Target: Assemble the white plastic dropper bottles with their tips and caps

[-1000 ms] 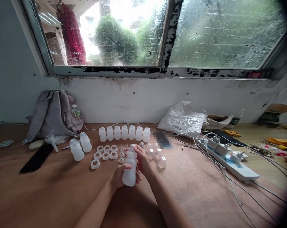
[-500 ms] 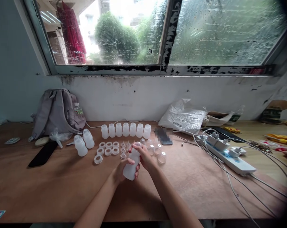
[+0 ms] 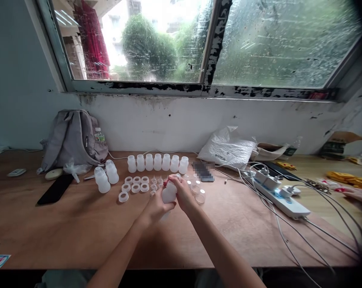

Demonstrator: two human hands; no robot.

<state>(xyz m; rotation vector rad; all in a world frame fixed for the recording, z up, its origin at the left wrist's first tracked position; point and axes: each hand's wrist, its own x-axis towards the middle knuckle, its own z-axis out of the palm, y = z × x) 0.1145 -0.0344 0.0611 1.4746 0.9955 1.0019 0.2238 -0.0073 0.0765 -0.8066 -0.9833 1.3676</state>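
1. Head view: the left hand (image 3: 154, 208) is wrapped around the lower body of a white plastic bottle (image 3: 168, 195), fingers closed on it, holding it above the bench (image 3: 64, 228) near the middle of the frame.
2. Meanwhile the right hand (image 3: 183, 195) is closed over the bottle's top — its fingertips pinch at the neck, where a small clear cap seems to sit, though it is too hidden to tell.
3. Behind the hands, a row of 7 open white bottles (image 3: 157, 162) stands side by side near the wall.
4. Between that row and the hands lie white screw rings (image 3: 135, 185) in 2 short rows, with small clear nipples (image 3: 156, 183) just beside them.
5. Clear dome caps (image 3: 199, 194) lie just right of the hands.
6. 2 capped bottles (image 3: 106, 178) stand to the left — near a black phone (image 3: 55, 189) and a grey backpack (image 3: 71, 138) leaning on the wall.
7. A white power strip (image 3: 278, 194) with trailing cables lies on the right, and a crumpled white bag (image 3: 229, 148) sits behind it.
8. Another person's hand (image 3: 359, 195) shows at the far right edge.
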